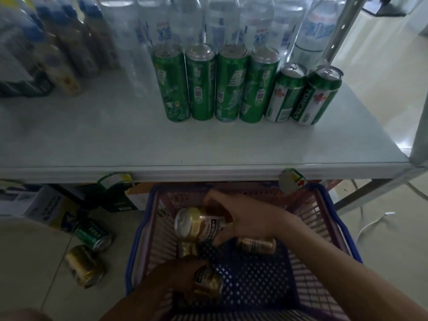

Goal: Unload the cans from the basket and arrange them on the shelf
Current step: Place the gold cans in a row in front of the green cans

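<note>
A pale shelf (92,140) fills the far half of the view. Clear water bottles (231,26) stand along its back. In front of them is a tidy row of upright cans: four tall green cans (201,84), then two shorter green cans (301,96) at the right end. The row sits toward the right, probably so that new cans can continue it across the bare shelf to the left.

Near the viewer, on the floor below the shelf edge, sits a plastic basket (133,251) with a blue rim and latticed walls. Both arms reach into it.

The right hand (245,218) wraps its fingers around a gold can (196,224), which lies on its side with its long axis running left to right. The silver pull-tab top faces left. It is inside the basket, toward the far wall.

The left hand (176,276), nearer, curls around a second gold can (208,284), which is tilted and blurred. More gold cans lie on the basket floor (256,245). Two loose cans (93,234) rest on the floor to the left.
</note>
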### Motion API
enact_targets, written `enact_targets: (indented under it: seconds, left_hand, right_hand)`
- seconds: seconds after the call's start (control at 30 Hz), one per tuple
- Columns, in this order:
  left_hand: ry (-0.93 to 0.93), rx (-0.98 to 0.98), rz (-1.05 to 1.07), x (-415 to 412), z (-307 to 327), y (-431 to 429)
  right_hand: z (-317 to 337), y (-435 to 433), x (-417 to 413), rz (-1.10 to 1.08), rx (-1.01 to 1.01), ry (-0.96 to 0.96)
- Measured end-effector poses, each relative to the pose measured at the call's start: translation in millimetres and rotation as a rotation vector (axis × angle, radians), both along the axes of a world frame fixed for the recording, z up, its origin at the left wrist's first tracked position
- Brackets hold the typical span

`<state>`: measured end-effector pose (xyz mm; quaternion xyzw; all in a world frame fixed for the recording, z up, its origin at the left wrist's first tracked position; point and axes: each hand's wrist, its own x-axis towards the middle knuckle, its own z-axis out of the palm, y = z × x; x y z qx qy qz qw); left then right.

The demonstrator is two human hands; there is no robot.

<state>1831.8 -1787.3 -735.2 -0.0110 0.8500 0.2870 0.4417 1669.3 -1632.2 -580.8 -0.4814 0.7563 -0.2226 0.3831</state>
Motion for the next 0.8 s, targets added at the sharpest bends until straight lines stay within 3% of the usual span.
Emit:
enact_targets:
  seconds: [0.23,0.3,0.43,0.57,0.8]
  left_hand:
    - [0.043,0.127,-0.145,-55,123,-19]
    - [0.068,0.249,-0.119,-65,180,-30]
    - [0.308,0.44,0.095,-63,255,-58]
    - [0.429,0.626,0.366,-62,268,-75]
    - [0.563,0.728,0.53,-73,260,-81]
  right_hand:
    - [91,55,-23,-0.214,-0.336,-0.169]
    - [102,69,-36,-0.311,-0.494,-0.274]
    - [105,83,-54,-0.529,-0.788,-0.388]
    - [107,89,-61,-0.639,-0.858,-0.412]
    - [108,87,-58,-0.693,-0.82,-0.391]
